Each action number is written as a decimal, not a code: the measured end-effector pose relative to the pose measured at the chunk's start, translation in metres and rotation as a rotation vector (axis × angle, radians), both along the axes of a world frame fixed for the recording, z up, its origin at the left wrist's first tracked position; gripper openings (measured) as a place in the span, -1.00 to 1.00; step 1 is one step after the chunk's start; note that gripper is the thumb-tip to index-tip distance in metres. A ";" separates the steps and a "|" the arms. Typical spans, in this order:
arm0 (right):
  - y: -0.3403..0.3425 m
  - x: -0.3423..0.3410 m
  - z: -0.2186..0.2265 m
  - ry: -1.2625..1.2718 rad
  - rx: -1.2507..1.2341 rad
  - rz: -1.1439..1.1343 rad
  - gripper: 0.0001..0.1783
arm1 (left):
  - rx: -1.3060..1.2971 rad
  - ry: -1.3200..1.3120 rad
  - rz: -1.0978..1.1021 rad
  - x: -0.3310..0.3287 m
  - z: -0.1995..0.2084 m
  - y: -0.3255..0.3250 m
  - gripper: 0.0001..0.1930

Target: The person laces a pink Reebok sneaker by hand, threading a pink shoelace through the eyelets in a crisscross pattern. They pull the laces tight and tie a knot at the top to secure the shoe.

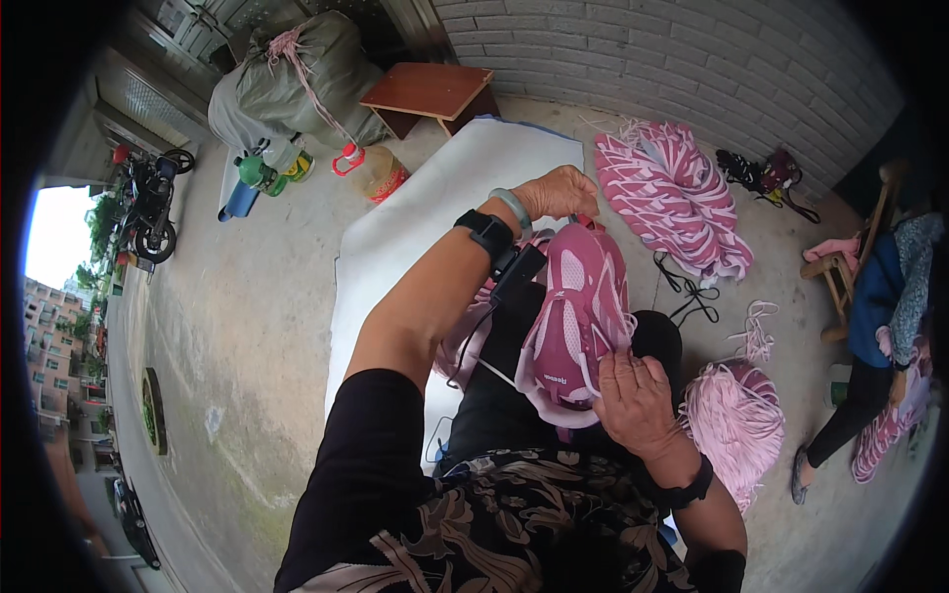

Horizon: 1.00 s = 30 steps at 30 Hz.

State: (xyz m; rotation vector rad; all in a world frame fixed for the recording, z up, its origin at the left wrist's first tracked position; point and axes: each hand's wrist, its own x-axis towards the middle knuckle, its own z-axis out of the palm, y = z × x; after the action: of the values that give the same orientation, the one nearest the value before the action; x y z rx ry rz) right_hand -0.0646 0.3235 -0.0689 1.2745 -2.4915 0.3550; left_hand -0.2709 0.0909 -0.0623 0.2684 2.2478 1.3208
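A pink and white shoe upper (576, 296) lies across my dark-trousered lap, its narrower end pointing away from me. Over that far end my left hand (560, 195) has its fingertips pinched together; whatever is between them is too small to make out. My right hand (638, 400) is closed on the near right edge of the upper, thumb and fingers bent against it. Along this edge runs a pale lace (623, 331). More pink pieces (461, 346) hang beside my left thigh, partly covered by my forearm.
A white sheet (395, 237) covers the ground ahead. Pink uppers (672, 198) are heaped at far right, near black cords (687, 292). A bundle of pink laces (733, 425) sits by my right side. Beyond are a low brown stool (430, 89), bottles (376, 173) and a seated person (870, 326).
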 end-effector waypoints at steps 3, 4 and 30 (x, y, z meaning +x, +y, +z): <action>0.003 0.005 -0.006 -0.012 -0.057 -0.054 -0.52 | -0.019 -0.111 0.022 -0.014 -0.053 0.002 -0.84; 0.008 0.006 -0.013 -0.004 -0.071 -0.109 -0.53 | -0.081 -0.098 -0.025 -0.013 -0.057 0.006 -0.84; 0.020 -0.031 -0.062 -0.222 -0.309 -0.278 -0.65 | -0.444 0.678 0.089 0.189 -0.050 0.027 -0.83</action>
State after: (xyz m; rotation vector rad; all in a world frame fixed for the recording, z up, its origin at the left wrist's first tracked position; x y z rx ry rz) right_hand -0.0960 0.3433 -0.1308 0.7942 -2.6152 0.8105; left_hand -0.0816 0.1178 -0.1126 0.5150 3.0725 0.7930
